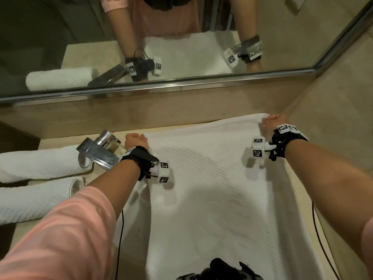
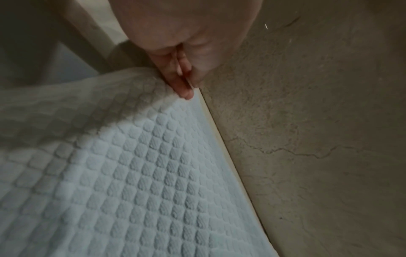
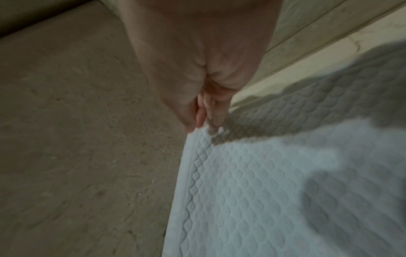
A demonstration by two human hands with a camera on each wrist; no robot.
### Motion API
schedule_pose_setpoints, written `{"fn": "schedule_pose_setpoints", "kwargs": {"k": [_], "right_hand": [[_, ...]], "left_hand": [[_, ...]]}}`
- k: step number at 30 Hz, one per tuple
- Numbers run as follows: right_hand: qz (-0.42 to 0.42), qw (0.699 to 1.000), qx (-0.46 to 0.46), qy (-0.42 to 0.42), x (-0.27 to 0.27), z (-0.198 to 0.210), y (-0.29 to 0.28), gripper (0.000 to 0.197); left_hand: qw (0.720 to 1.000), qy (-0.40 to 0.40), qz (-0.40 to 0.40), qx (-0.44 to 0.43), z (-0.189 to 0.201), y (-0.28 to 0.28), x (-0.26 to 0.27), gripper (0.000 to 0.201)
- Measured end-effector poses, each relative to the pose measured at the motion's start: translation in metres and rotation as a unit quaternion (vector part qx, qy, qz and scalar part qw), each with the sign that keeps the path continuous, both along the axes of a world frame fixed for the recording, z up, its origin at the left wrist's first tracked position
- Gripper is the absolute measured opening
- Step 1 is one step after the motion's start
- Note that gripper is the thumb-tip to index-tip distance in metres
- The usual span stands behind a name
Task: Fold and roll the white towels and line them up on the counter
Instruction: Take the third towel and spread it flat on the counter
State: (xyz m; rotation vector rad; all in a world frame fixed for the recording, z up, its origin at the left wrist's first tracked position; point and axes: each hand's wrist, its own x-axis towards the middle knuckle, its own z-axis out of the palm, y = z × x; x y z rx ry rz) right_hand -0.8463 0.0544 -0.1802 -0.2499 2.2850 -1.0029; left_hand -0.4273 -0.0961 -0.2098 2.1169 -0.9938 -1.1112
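towel spread on the counter, both far corners pinched

the near end of the flat towel [image 1: 212, 188] is cut off. left hand [image 1: 135, 140] and right hand [image 1: 271, 123] each pinch one far corner at the counter [image 1: 302, 178] back edge. two rolled towels [image 1: 38, 164] lie at the left edge; the faucet [image 1: 96, 150] partly hides one.

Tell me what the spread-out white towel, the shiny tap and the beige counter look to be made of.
Spread-out white towel: soft woven fabric, likely cotton, with a raised waffle grid. Shiny tap: polished metal, seemingly chrome, judging by its mirror-like reflections. Beige counter: matte stone or a stone-look surface, mottled and veined.
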Motion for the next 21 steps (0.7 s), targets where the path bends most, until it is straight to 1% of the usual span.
{"fn": "schedule_pose_setpoints", "kwargs": {"k": [1, 3, 5, 6, 8, 9, 11, 14, 17, 19, 21], "right_hand": [[0.018, 1.0, -0.017, -0.018, 0.0, -0.007, -0.001, 0.026], [0.015, 0.997, -0.043, -0.058, 0.002, -0.015, 0.002, 0.026], [-0.011, 0.993, -0.059, -0.103, 0.008, -0.015, 0.007, 0.025], [-0.02, 0.992, -0.062, -0.112, 0.012, -0.013, 0.007, 0.025], [-0.006, 0.995, -0.059, -0.077, 0.015, -0.014, 0.01, 0.022], [0.014, 0.997, -0.049, -0.054, 0.015, -0.016, 0.012, 0.026], [0.058, 0.998, -0.029, -0.019, 0.01, -0.021, 0.017, 0.039], [0.085, 0.996, -0.007, -0.006, 0.013, -0.011, 0.028, 0.045], [0.102, 0.993, 0.046, 0.045, 0.015, -0.002, 0.044, 0.045], [0.12, 0.99, 0.061, 0.046, 0.021, 0.003, 0.053, 0.044], [0.16, 0.979, 0.103, 0.067, 0.033, 0.014, 0.063, 0.04]], "left_hand": [[1.0, 0.003, 0.008, -0.006, 0.004, 0.002, -0.002, 0.015], [1.0, -0.016, 0.008, -0.014, 0.004, 0.005, -0.006, 0.018], [0.999, -0.038, -0.015, -0.031, 0.005, 0.008, -0.01, 0.016], [0.997, -0.059, -0.042, -0.037, 0.003, 0.008, -0.011, 0.017], [0.987, -0.108, -0.119, -0.025, 0.004, 0.01, -0.012, 0.02], [0.982, -0.119, -0.148, -0.02, 0.005, 0.012, -0.012, 0.019], [0.973, -0.125, -0.193, -0.02, 0.008, 0.016, -0.011, 0.026], [0.957, -0.131, -0.258, -0.023, 0.016, 0.026, -0.009, 0.031], [0.96, -0.093, -0.262, -0.018, 0.033, 0.042, -0.008, 0.032], [0.964, -0.066, -0.256, -0.003, 0.042, 0.052, -0.005, 0.025], [0.962, -0.027, -0.268, 0.04, 0.05, 0.066, -0.001, 0.017]]}}
